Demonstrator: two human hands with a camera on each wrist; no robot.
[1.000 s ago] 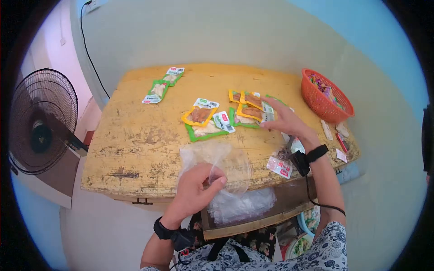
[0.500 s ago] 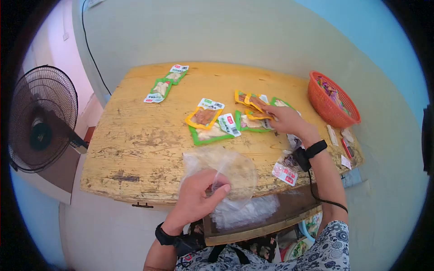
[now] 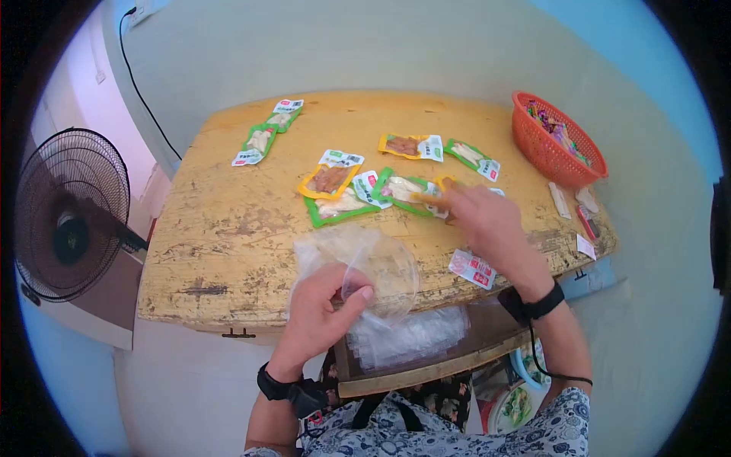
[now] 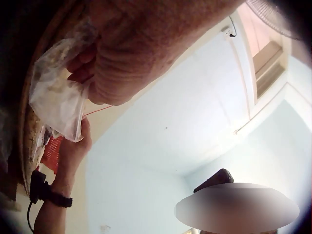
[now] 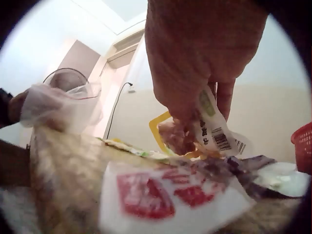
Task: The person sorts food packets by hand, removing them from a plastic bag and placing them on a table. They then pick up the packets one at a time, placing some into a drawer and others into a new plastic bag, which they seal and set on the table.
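My left hand (image 3: 324, 314) holds a clear plastic bag (image 3: 392, 268) at the table's front edge, with the bag's round mouth facing up and right. In the right wrist view, a yellow-edged snack packet (image 5: 170, 136) with a white printed end is gripped in my right hand (image 3: 491, 228), low over the table; in the head view the hand hides most of it. Just left of those fingers lies a green-edged packet (image 3: 403, 190). Farther left, a yellow-edged packet (image 3: 330, 180) overlaps another green one (image 3: 335, 208). Behind are one yellow packet (image 3: 411, 147) and one green packet (image 3: 470, 155).
Two green packets (image 3: 255, 145) lie at the back left. An orange basket (image 3: 552, 152) with colourful wrapped things stands back right. A red-and-white packet (image 3: 473, 269) lies near the front edge, above an open drawer (image 3: 480, 350) of clear bags. A fan (image 3: 72, 221) stands left.
My right hand, first open above the packets, reached down, took a yellow-edged packet off the group and drew it nearer. My left hand keeps holding the bag in about the same place.
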